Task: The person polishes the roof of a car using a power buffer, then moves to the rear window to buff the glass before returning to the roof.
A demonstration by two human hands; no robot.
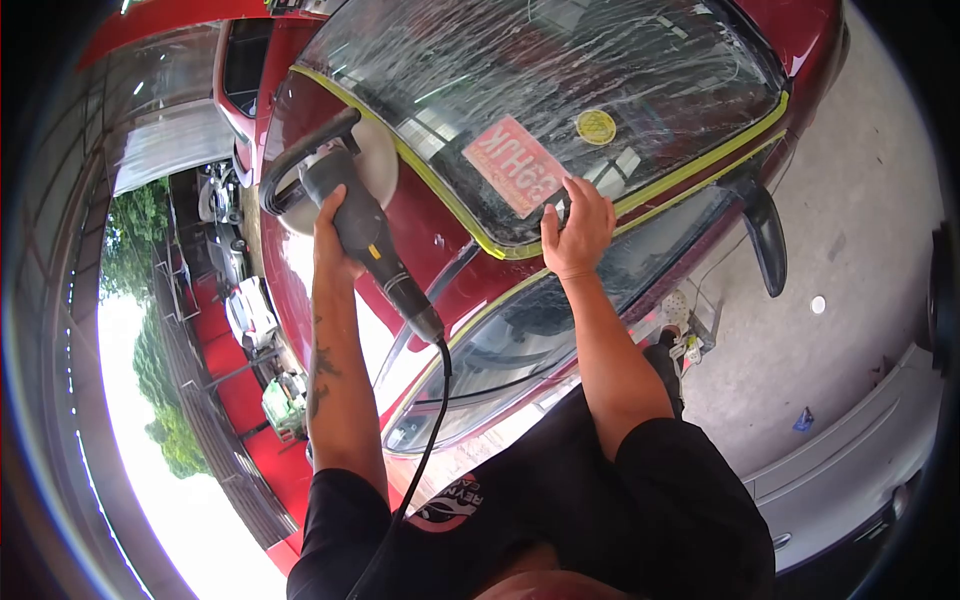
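Note:
My left hand [330, 235] is wrapped round the grey-black body of a car polisher [365, 225]. Its white round pad [378, 165] lies against the dark red car's roof [425, 265], and a black loop handle [300, 150] arches over the tool's head. From the rear of the polisher a black cord [440, 400] runs down past my body. My right hand [583, 235] rests with fingers apart at the lower edge of the windshield glass [450, 75], beside a pink plate with lettering [515, 165]. White streaks cover that glass, and yellow masking tape [445, 200] borders it.
A black side mirror [763, 235] sticks out on the right. A round yellow sticker [596, 127] is on the windshield. At lower right stands a silver car [850, 480] on the concrete floor [760, 370]. Other vehicles, including motorcycles [220, 195], are at left.

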